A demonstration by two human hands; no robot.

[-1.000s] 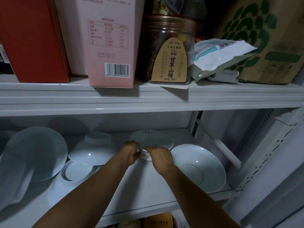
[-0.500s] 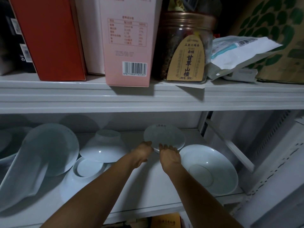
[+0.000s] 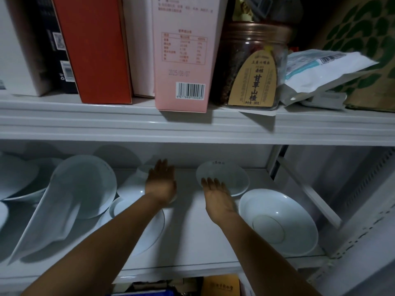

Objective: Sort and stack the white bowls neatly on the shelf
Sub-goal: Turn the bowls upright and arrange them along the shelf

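White porcelain fills the lower shelf (image 3: 192,242), and both my arms reach in over it. My left hand (image 3: 161,182) is released, fingers straight and together, palm down over the right side of an upturned bowl (image 3: 130,188) whose foot ring points up; I cannot tell if my palm rests on it. Under that forearm lies a flat bowl (image 3: 119,207), right way up, just in front of the upturned one. Further left a tilted bowl (image 3: 85,186) stands on its rim with its hollow facing me, leaning against more white dishes (image 3: 19,182) at the edge of view.

My right hand (image 3: 215,193) is loose too and grasps nothing, its fingertips at the near rim of a small bowl (image 3: 226,177) set far back on the shelf. Just beside that wrist, nearer the front, sits a wide bowl (image 3: 277,218), upright and apart from the small one.

On the upper shelf (image 3: 106,124) stand a red box (image 3: 94,50), a pink box (image 3: 183,56), a brown jar (image 3: 252,67) with a gold label, a white pouch (image 3: 320,69) and a cardboard box (image 3: 367,50) printed in green.
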